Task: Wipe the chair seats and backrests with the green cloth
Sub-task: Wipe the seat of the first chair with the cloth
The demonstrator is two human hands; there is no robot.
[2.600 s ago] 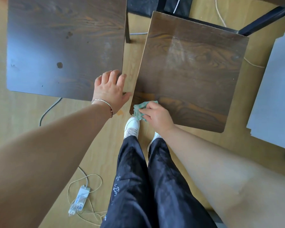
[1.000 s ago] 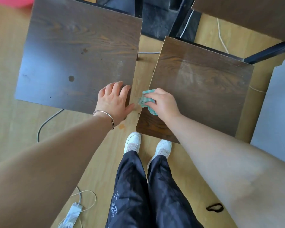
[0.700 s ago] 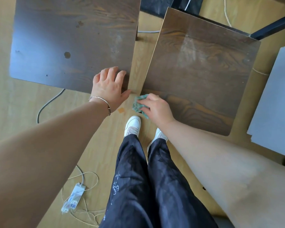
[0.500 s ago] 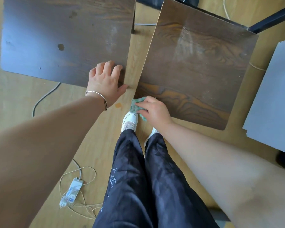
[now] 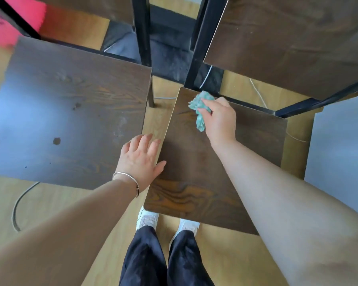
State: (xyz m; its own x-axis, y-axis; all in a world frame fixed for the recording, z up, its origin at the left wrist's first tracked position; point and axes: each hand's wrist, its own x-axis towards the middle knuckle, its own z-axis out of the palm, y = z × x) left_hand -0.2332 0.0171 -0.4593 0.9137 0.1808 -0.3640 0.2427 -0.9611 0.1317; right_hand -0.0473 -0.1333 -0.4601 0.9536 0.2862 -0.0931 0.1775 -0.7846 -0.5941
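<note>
Two dark wood chair seats stand side by side below me. My right hand [image 5: 220,120] grips the crumpled green cloth [image 5: 201,108] and presses it on the far left corner of the right seat [image 5: 205,182]. My left hand [image 5: 142,159], with a thin bracelet at the wrist, lies flat with fingers spread over the gap between the seats, its thumb on the right seat's left edge. The left seat [image 5: 70,112] carries a dark round spot and pale smears. The right chair's backrest [image 5: 293,42] rises at the top right on black metal bars.
The left chair's backrest [image 5: 87,7] shows at the top edge. A grey board [image 5: 341,149] lies at the right. A grey cable [image 5: 19,201] curves on the wooden floor at the left. My white shoes [image 5: 147,218] stand at the right seat's front edge. Something pink [image 5: 6,23] sits at top left.
My right hand has carried the cloth from the right seat's near left corner up to its far left corner. My left hand has shifted off the left seat toward the gap. The view tilted up.
</note>
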